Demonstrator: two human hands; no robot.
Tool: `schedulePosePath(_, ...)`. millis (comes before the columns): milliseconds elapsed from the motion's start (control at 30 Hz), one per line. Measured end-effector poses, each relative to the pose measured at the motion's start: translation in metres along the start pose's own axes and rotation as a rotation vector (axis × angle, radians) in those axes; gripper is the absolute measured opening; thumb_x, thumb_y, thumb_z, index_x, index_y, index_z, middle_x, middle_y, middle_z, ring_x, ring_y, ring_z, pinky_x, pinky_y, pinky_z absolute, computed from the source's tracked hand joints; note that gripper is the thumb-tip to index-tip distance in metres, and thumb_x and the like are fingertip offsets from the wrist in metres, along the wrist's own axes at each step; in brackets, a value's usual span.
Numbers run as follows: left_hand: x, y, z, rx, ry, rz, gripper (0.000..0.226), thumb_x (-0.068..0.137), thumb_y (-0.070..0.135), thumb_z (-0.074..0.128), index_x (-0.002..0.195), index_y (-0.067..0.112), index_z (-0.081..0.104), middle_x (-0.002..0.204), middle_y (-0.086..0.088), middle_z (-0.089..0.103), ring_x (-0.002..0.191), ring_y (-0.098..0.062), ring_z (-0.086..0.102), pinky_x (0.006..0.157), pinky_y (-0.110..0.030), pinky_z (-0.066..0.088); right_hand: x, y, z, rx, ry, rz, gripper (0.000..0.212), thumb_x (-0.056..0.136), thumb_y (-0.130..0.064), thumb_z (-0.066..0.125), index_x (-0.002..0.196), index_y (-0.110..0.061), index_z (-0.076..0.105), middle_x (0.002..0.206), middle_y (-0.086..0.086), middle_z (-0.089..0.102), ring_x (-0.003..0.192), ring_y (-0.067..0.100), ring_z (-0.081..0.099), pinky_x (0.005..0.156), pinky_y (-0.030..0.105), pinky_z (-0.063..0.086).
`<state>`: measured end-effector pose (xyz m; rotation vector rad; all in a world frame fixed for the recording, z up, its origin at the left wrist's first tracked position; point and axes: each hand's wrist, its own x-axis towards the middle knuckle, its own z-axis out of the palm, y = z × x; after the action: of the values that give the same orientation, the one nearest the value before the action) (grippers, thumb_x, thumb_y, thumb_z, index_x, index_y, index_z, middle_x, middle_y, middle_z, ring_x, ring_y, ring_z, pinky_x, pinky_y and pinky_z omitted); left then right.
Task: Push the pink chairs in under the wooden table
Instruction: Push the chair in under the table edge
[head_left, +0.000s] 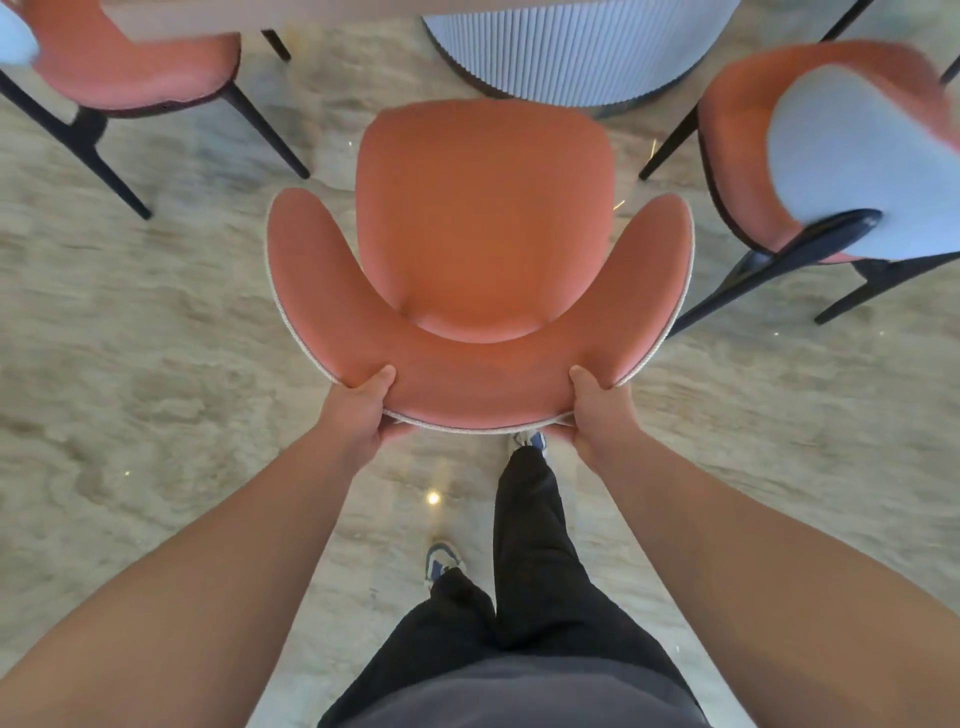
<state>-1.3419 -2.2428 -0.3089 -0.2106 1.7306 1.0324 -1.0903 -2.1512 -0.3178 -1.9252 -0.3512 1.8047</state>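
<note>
Before table base | pink chair seat points toward it | left hand, right hand grip backrest

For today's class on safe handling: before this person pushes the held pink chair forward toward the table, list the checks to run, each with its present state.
1. Left hand grips the backrest of the middle chair: ok.
2. Right hand grips the backrest: ok.
3. Floor between seat front and ribbed table base free of objects: ok.
4. Gap to the left chair: ok.
5. Gap to the right chair: ok, though narrower.
6. Seat clears the tabletop's underside: cannot tell, hardly any tabletop shows.
</note>
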Motion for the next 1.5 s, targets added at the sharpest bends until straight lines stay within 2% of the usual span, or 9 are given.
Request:
schedulePosePath(133,0.009,0.03,0.016,-0.006,0.006,-0.014,0.042,0.098,0.019,0.067,0.134,0.007,0.051,0.127,-0.011,0.066,0.105,-0.028,0.069,0.062,-0.045,0.063,0.007,-0.035,0.013,-0.034,-0.039,0.039,0.03,0.096,-0.02,0.06,0.123,-0.024,0.048,0.119,0.003,0.064,0.098,0.033,0.071,0.064,0.05,0.063)
schedulePosePath(600,0.043,0.088,0.053,0.025,0.028,-0.066,0.042,0.1,0.02,0.064,0.138,0.011,0.048,0.126,-0.009,0.067,0.104,-0.03,0.069,0.062,-0.043,0.063,0.04,-0.095,0.048,-0.067,-0.01,0.045,0.039,0.095,-0.019,0.06,0.13,-0.023,0.044,0.123,0.003,0.059,0.105,0.034,0.066,0.071,0.06,0.062)
schedulePosePath(967,0.052,0.11,0.064,0.023,0.037,-0.129,0.042,0.097,0.021,0.068,0.132,0.01,0.048,0.125,-0.011,0.065,0.101,-0.034,0.07,0.062,-0.044,0.063,0.043,-0.118,0.062,-0.066,0.022,0.071,0.036,0.097,-0.021,0.062,0.128,-0.018,0.044,0.117,0.003,0.06,0.092,0.029,0.07,0.061,0.047,0.063)
schedulePosePath(1100,0.045,0.115,0.065,0.034,0.058,-0.101,0.053,0.092,0.029,0.074,0.132,0.006,0.048,0.126,-0.012,0.064,0.1,-0.034,0.072,0.071,-0.047,0.063,0.036,-0.121,0.059,-0.089,-0.051,0.072,0.045,0.101,-0.03,0.06,0.139,-0.016,0.041,0.131,0.005,0.056,0.112,0.032,0.065,0.082,0.056,0.062)
schedulePosePath(1167,0.037,0.112,0.066,0.246,0.183,0.066,0.069,0.089,0.033,0.077,0.14,0.005,0.038,0.134,-0.01,0.056,0.116,-0.036,0.065,0.081,-0.043,0.06,0.026,-0.122,0.057,-0.238,0.009,0.02,0.04,0.102,-0.033,0.055,0.135,-0.017,0.039,0.135,0.008,0.054,0.115,0.031,0.061,0.094,0.053,0.057)
schedulePosePath(1267,0.02,0.107,0.056,0.789,0.335,0.544,0.092,0.085,0.031,0.077,0.155,0.024,0.017,0.16,-0.009,0.027,0.148,-0.031,0.027,0.099,-0.041,0.041,0.005,-0.115,0.048,-0.689,0.181,-0.328,0.057,0.095,-0.031,0.048,0.148,-0.019,0.03,0.156,0.008,0.036,0.137,0.029,0.04,0.11,0.045,0.04)
schedulePosePath(1367,0.019,0.109,0.047,1.253,0.086,0.93,0.064,0.096,0.037,0.061,0.154,0.029,0.036,0.167,-0.011,0.025,0.156,-0.031,0.008,0.12,-0.051,0.019,-0.008,-0.108,0.042,-1.08,0.06,-0.755,0.063,0.097,-0.026,0.046,0.157,-0.021,0.027,0.168,-0.001,0.018,0.154,0.017,0.009,0.121,0.041,0.017)
schedulePosePath(1433,0.024,0.112,0.046,1.548,-0.074,0.931,0.05,0.103,0.047,0.041,0.151,0.033,0.044,0.166,-0.009,0.03,0.157,-0.031,0.004,0.124,-0.056,-0.002,-0.005,-0.108,0.044,-1.443,-0.095,-0.903,0.056,0.102,-0.029,0.041,0.157,-0.021,0.034,0.17,0.003,0.021,0.158,0.02,0.004,0.126,0.044,0.005)
schedulePosePath(1500,0.029,0.11,0.045,1.752,-0.131,0.857,0.056,0.104,0.054,0.017,0.156,0.04,0.03,0.169,-0.003,0.023,0.158,-0.027,-0.003,0.121,-0.057,-0.015,0.001,-0.108,0.046,-1.69,-0.199,-0.928,0.053,0.107,-0.036,0.029,0.159,-0.025,0.029,0.17,0.003,0.022,0.158,0.022,0.004,0.126,0.047,-0.005)
